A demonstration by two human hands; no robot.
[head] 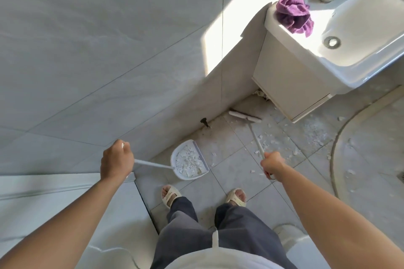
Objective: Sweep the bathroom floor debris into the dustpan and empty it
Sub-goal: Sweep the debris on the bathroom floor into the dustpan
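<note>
A white dustpan rests on the grey floor tiles by the wall, holding a pile of white debris. My left hand is shut on the end of its long white handle. My right hand grips the white broom handle. The broom head lies on the floor near the wall, just in front of the vanity cabinet. White debris bits are scattered over the tiles right of the broom and under the sink.
A white sink on a cabinet stands at the upper right, with a purple cloth on its rim. A black door stop sticks out at the wall base. My sandalled feet stand behind the dustpan. A curved shower threshold runs right.
</note>
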